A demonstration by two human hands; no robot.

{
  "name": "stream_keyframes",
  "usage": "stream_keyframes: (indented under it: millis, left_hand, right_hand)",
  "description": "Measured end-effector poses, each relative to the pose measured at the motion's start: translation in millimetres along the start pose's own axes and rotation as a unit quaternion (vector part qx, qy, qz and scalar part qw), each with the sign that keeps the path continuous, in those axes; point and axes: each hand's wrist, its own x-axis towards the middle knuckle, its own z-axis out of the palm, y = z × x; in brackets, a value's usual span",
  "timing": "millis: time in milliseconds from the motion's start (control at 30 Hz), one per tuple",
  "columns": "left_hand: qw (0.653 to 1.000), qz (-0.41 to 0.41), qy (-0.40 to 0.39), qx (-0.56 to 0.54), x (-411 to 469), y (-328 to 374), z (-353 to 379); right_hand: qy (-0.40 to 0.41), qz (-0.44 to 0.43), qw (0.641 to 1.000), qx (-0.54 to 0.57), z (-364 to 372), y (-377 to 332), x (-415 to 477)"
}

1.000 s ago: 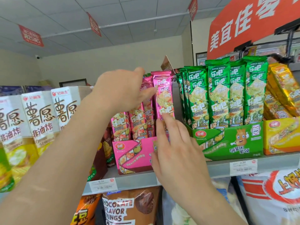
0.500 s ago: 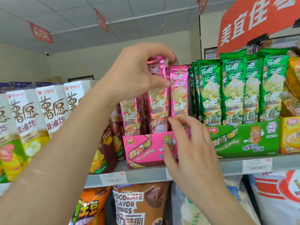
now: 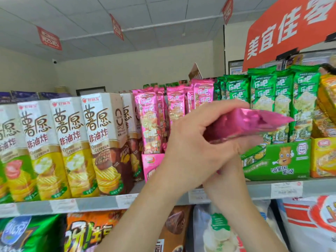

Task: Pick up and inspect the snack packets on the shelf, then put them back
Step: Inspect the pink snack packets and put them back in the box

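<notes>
1. Head view: the left hand [image 3: 190,142] grasps a glossy pink foil snack packet [image 3: 254,122], its tip toward three o'clock, off the grey shelf [image 3: 94,203].
2. The right hand [image 3: 230,167] lies beneath it; its grip cannot be told.
3. The packet is probably light, slippery and crushable, so it is best held by its sealed ends.

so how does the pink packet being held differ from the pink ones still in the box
The held pink packet lies tilted sideways, gripped by the left hand in front of the shelf; the boxed pink packets stand upright in their pink box. The held pink packet shows a plain, blurred pink side; the boxed pink packets show printed fronts. Both are shiny pink foil.
</notes>
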Motion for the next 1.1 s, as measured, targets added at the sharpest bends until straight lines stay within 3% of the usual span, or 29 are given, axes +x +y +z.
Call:
stream_keyframes:
  millis: [67,167,233,333,400,567,700,800,900,1000,1100]
  left_hand:
    - [0.999,0.018,-0.003,0.031,-2,2,-2]
    - [0.996,0.005,0.059,0.071,-19,-7,-9]
    - [0.984,-0.029,0.072,0.158,-38,-20,-15]
    - [0.934,-0.06,0.008,0.351,-59,-39,-19]
    - [0.922,-0.057,-0.02,0.382,-65,-46,-17]
    - [0.968,-0.126,0.107,0.187,-78,-27,2]
    - [0.977,-0.201,0.063,0.008,-106,1,39]
    - [0.955,-0.275,0.006,-0.113,-129,15,67]
    - [0.898,-0.35,0.032,-0.263,-142,22,82]
    - [0.881,-0.369,0.067,-0.288,-151,26,89]
    - [0.887,-0.365,0.076,-0.274,-161,31,100]
  right_hand:
    - [0.016,0.013,0.998,0.066,-4,-2,2]
    - [0.086,0.048,0.981,0.167,-25,-8,5]
    - [0.112,0.094,0.974,0.173,-43,-8,10]
    - [0.097,0.216,0.963,0.127,-63,3,10]
    - [0.065,0.249,0.955,0.149,-71,2,0]
    - [0.03,0.327,0.935,0.133,-78,-6,-36]
    - [-0.033,0.242,0.956,0.16,-75,-22,-53]
    - [0.024,0.254,0.954,0.159,-79,-22,-62]
    - [0.01,0.261,0.954,0.147,-87,-27,-69]
    - [-0.022,0.263,0.951,0.161,-100,-21,-76]
    - [-0.044,0.244,0.952,0.176,-115,-18,-80]
